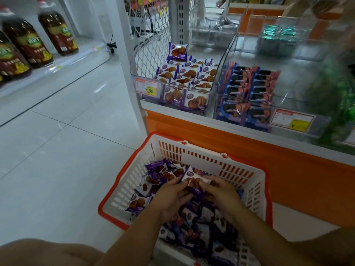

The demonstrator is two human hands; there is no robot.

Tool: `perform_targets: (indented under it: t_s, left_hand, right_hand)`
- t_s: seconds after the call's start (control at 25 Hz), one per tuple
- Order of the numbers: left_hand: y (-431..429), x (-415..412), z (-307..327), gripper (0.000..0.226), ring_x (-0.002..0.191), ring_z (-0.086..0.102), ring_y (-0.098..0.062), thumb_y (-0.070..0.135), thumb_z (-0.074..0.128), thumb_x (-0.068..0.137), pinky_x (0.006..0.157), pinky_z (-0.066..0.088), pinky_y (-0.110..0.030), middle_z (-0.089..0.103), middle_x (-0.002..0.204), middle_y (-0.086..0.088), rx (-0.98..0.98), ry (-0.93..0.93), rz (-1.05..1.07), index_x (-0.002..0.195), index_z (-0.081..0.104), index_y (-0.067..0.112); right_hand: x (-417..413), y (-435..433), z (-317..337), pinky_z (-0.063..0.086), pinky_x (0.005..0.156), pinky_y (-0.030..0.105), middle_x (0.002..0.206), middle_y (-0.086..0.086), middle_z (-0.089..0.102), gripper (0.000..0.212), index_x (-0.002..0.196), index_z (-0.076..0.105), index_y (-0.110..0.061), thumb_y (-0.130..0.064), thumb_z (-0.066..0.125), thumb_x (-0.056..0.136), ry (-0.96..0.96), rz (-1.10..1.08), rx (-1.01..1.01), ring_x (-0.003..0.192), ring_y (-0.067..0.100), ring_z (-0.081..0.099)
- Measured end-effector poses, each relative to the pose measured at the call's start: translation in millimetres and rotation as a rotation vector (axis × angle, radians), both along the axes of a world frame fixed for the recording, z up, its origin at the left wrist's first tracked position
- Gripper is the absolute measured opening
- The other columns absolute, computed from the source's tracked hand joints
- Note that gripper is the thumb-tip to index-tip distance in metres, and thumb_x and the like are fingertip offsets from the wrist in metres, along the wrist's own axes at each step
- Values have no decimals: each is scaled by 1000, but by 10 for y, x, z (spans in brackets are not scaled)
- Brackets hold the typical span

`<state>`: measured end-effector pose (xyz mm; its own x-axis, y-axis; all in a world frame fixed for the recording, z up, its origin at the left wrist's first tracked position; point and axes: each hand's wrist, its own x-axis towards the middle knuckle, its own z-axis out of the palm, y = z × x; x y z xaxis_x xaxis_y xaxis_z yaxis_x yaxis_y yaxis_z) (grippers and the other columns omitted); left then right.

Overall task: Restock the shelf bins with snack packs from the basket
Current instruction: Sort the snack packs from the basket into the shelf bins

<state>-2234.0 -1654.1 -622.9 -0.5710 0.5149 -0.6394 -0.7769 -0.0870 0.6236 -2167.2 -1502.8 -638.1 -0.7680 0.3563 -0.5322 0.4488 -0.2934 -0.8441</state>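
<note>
Left hand (173, 196) and right hand (218, 191), fingers curled, gather purple snack packs (192, 182) over the basket (201, 152): light, crinkly, probably crushable, best pinched at sealed edges

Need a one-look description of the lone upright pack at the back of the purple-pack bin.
Find the orange-fronted shelf behind the basket; its leftmost clear bin, with the 9.90 price tag, holds purple cookie packs. The upright pack stands at the bin's back by the wire mesh. It alone rises above the packed rows before it.
</note>
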Motion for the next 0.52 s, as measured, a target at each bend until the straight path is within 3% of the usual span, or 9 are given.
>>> perform_targets:
  t_s: [0.16, 0.28, 0.4, 0.52]
  left_hand:
    - [12, -33, 66, 28, 108, 67, -24, 7, 48, 100, 95, 53, -37, 70, 116, -12, 37, 64, 11, 127, 59, 6]
    - [12, -151, 310, 27, 104, 69, -23, 6, 49, 100, 84, 57, -32, 72, 113, -10, 39, 164, 24, 123, 62, 8]
    - [-30, -373, 759, 25, 102, 69, -20, 8, 51, 99, 81, 58, -30, 73, 110, -7, -21, 323, 30, 119, 66, 11]
    - [-99, -665, 1387, 22, 94, 71, -14, 14, 53, 99, 82, 58, -30, 74, 104, 0, -143, 585, 7, 113, 69, 21]
  right_hand:
    - [-31, 15, 114, 58, 82, 35, 107, 9, 73, 26, 111, 69, -10, -9, 69, 85, 95, -45, -131, 95, 24, 71]
    - [-132, -76, 296, 56, 86, 41, 109, 7, 72, 29, 115, 66, -15, -13, 67, 87, 161, -29, -152, 100, 25, 69]
    - [-337, -186, 688, 57, 86, 43, 109, 1, 72, 31, 114, 66, -27, -19, 71, 85, 255, -15, -14, 99, 21, 69]
    - [-656, -263, 1310, 57, 69, 24, 99, -5, 70, 26, 108, 64, -35, -25, 71, 86, 343, 1, 214, 88, 12, 69]
